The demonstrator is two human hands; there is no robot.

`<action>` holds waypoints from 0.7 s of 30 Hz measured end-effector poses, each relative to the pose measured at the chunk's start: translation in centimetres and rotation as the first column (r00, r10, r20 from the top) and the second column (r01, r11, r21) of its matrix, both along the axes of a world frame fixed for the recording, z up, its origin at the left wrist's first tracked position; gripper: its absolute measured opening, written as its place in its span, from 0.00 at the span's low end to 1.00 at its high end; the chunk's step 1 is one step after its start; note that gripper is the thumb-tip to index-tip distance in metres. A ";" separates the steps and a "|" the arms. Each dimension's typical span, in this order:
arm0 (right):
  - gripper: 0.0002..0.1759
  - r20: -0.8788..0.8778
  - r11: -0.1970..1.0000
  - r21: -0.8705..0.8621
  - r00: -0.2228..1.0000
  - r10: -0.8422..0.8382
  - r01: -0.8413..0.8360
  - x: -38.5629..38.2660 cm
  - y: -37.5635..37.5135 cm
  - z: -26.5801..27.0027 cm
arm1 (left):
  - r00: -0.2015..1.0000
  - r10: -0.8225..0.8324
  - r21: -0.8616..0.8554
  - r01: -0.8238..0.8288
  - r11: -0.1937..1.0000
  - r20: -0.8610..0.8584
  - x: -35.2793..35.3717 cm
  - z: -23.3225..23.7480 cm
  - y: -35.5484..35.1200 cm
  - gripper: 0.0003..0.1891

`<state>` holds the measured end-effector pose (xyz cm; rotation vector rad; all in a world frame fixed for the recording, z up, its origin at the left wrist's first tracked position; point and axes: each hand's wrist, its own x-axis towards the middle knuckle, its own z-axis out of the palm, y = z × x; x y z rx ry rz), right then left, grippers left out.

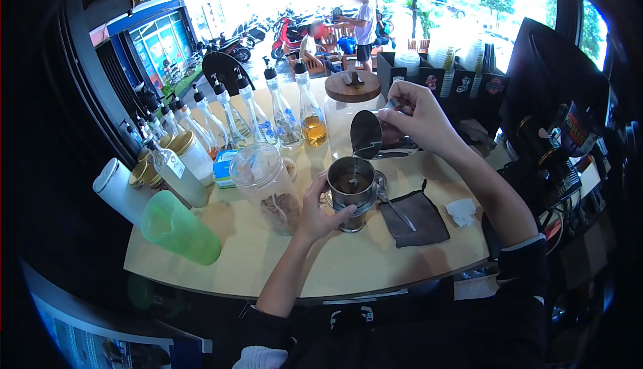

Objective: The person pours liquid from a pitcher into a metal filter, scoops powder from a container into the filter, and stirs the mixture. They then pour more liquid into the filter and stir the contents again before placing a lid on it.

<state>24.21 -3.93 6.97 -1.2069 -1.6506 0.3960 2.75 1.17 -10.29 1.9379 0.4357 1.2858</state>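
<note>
While the right hand (416, 113) grips the tilted dark vessel (366, 134) and the left hand (317, 213) clasps the metal cup (351, 198) on the counter (249, 262), a thin, centred stream best limits splashing.

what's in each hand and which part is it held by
left hand: metal cup, by its side; right hand: tilted pouring cup, by its handle

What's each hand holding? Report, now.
Left hand: closed around the metal cup.
Right hand: closed on a small dark pot, pouring into the cup.
</note>
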 end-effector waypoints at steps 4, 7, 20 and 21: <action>0.14 0.044 1.000 0.022 0.999 -0.013 0.012 0.0 0.6 -0.2 | 1.000 0.012 0.007 -0.012 1.000 0.003 0.0 0.2 -0.2 0.38; 0.14 0.066 0.999 0.045 0.998 -0.019 0.016 -0.3 0.9 -0.2 | 1.000 0.008 0.003 -0.008 1.000 -0.002 -0.1 0.1 -0.1 0.38; 0.13 0.066 0.999 0.042 0.998 0.008 -0.010 -1.5 0.7 0.2 | 1.000 -0.013 -0.001 0.013 1.000 0.001 -0.1 0.2 -0.1 0.39; 0.13 0.071 0.999 0.036 0.997 0.018 -0.021 -1.6 0.5 0.3 | 1.000 -0.014 -0.001 0.014 1.000 0.001 -0.1 0.1 -0.1 0.39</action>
